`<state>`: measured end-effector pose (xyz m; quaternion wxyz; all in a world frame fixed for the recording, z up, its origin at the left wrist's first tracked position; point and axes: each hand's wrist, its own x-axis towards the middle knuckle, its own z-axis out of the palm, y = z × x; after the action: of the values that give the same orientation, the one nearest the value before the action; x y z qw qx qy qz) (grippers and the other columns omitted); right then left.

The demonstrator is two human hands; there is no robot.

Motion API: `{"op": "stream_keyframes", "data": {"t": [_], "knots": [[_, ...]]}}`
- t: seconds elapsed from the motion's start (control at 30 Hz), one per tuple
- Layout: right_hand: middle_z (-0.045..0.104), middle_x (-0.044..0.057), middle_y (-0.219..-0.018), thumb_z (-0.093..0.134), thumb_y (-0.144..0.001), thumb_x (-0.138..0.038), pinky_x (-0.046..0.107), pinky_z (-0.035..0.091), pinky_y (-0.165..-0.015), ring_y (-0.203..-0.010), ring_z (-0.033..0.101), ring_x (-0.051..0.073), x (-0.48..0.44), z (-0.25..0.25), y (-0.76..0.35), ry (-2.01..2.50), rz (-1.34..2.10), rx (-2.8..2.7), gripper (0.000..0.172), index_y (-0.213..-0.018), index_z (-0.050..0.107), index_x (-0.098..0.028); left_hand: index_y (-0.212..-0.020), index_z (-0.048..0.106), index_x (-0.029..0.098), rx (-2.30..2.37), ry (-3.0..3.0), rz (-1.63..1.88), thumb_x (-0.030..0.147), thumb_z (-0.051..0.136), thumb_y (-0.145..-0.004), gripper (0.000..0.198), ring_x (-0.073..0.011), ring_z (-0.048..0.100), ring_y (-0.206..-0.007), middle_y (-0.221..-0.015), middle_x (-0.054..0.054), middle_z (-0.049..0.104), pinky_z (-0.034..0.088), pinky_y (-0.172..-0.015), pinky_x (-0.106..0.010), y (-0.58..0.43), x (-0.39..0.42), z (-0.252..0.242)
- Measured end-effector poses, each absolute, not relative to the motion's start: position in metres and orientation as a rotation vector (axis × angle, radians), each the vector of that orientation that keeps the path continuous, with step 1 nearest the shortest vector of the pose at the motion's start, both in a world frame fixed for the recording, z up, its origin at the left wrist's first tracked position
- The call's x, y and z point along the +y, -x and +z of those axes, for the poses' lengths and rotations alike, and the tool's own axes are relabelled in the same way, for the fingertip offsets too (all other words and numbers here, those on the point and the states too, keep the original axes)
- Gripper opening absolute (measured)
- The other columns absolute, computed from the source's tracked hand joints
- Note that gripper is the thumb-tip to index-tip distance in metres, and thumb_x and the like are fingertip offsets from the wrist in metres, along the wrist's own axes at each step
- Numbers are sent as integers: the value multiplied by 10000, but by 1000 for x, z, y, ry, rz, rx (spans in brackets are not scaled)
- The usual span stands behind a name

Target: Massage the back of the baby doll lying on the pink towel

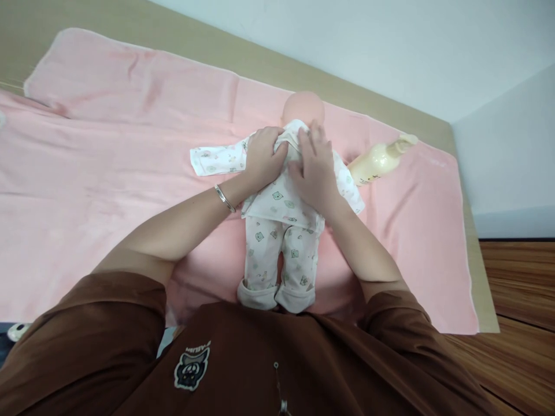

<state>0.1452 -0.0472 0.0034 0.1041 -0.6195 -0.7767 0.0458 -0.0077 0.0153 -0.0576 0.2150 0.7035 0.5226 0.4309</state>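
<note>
Left grip [263,159] and right grip [318,173] are above the pink blanket [416,254], on which the doll [304,107] lies, a patterned shirt [277,199] over its body. Uneven pulling could perhaps bunch the collar [291,136]. Both grips are partly spread, touching the shirt near its neck; whether they pinch cloth, I cannot tell.

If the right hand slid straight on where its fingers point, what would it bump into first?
Probably the doll's head, just past the fingers of the right hand. Those fingers are blurred, so I can't tell whether one already touches it.
</note>
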Motion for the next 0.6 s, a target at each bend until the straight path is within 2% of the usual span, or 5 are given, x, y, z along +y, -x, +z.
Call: {"op": "stream_keyframes", "data": {"t": [0.07,0.17,0.3,0.43,0.6], "knots": [[152,132,-1805,408,-1075,-306,660,131,-1384,-1703,112,359,-53,5,-140,1844,176,-2366,673,-1721,295,-151,-1122,706,250,1462,-1948,1185,371,498,-975,282,-311,680,-1204,-1243,-106,774,499,-1156,-505,7,16,-55],[111,172,-1804,443,-1100,-365,663,179,-1376,-1693,102,417,-68,20,-137,1854,224,-2505,702,-1732,275,-108,-1111,717,232,1451,-1936,1175,346,499,-970,284,-307,691,-1208,-1247,-113,778,513,-1146,-500,6,17,-52],[138,201,-1792,525,-1092,-374,634,235,-1377,-1681,136,443,-84,49,-145,1838,292,-2685,725,-1712,318,-61,-1066,715,228,1444,-1890,1201,435,439,-1052,345,-287,701,-1191,-1209,-115,780,537,-1133,-475,7,20,-53],[222,147,-1778,553,-1083,-413,589,261,-1394,-1673,235,375,-89,79,-169,1659,497,-2819,734,-1710,340,-96,-1026,698,252,1382,-1809,1252,548,283,-1121,519,-253,712,-1174,-1163,-88,780,561,-1120,-433,11,21,-50],[273,56,-1773,563,-1075,-418,554,293,-1406,-1672,270,308,-95,114,-213,1625,450,-2600,743,-1726,310,-164,-1056,705,247,1297,-1805,1327,510,352,-1113,444,-260,685,-1262,-1238,-91,765,541,-1183,-447,-1,-1,-23]]}}
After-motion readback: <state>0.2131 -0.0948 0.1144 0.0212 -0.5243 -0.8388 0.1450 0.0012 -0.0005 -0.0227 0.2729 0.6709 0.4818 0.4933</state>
